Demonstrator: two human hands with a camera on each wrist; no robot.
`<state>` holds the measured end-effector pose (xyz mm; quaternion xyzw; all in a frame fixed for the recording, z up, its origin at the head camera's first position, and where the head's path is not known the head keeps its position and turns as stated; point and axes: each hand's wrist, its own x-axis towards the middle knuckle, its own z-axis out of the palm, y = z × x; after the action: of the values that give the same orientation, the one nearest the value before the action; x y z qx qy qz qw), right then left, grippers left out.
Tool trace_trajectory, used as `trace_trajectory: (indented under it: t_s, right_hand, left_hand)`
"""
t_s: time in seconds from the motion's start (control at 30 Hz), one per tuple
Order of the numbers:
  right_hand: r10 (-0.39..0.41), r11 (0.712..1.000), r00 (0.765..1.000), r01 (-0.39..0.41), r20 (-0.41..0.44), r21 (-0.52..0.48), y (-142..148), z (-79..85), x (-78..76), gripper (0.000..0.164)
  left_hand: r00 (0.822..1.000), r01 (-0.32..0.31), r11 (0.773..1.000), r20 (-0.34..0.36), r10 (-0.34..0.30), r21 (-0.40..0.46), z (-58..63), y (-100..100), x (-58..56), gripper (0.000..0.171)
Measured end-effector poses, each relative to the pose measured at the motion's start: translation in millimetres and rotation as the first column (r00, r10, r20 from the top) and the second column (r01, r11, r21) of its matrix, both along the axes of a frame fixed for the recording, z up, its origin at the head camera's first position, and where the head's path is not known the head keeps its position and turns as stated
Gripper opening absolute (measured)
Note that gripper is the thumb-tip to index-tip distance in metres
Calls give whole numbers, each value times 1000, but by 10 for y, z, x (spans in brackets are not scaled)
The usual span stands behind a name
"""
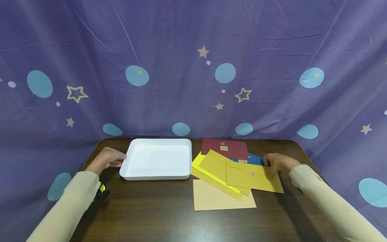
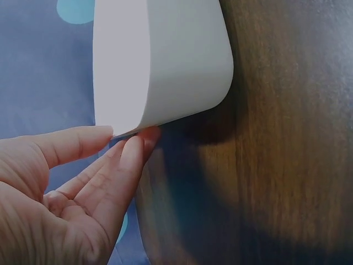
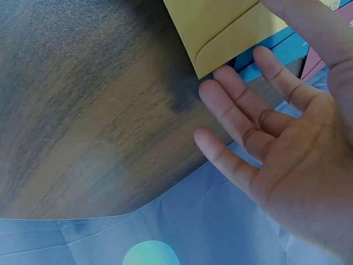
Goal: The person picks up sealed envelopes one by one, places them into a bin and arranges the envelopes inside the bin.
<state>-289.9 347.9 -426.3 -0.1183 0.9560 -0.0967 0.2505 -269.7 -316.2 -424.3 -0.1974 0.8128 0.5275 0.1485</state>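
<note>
A shallow white tray (image 1: 158, 159) lies on the left part of the table. My left hand (image 1: 110, 159) pinches its left side, the thumb at the rim and the fingers against the outer wall, as the left wrist view shows. At the right, my right hand (image 1: 279, 163) is over the right end of a mustard-yellow envelope (image 1: 254, 177), on top of the pile. Its fingers are spread and loosely bent by the envelope's edge in the right wrist view; nothing is gripped. The thumb tip is out of that view.
Under and around that envelope lie a dark red envelope (image 1: 217, 148), a blue envelope (image 1: 255, 159), a bright yellow one (image 1: 198, 161), other mustard ones and a pale cream envelope (image 1: 222, 200). A purple patterned curtain (image 1: 181, 90) hangs behind the dark wooden table (image 1: 151, 208).
</note>
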Motion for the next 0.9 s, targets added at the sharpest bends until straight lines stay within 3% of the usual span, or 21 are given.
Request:
trace_trajectory:
  t_s: [0.43,0.9]
  right_hand:
    - [-39,996,999,40,13,-75,24,-56,36,51]
    - [-21,998,999,24,39,-65,22,-51,-3,52]
  left_hand:
    - [1000,-20,1000,15,20,-24,-19,20,-36,22]
    - [999,-35,995,-13,34,-91,-35,67,-69,22]
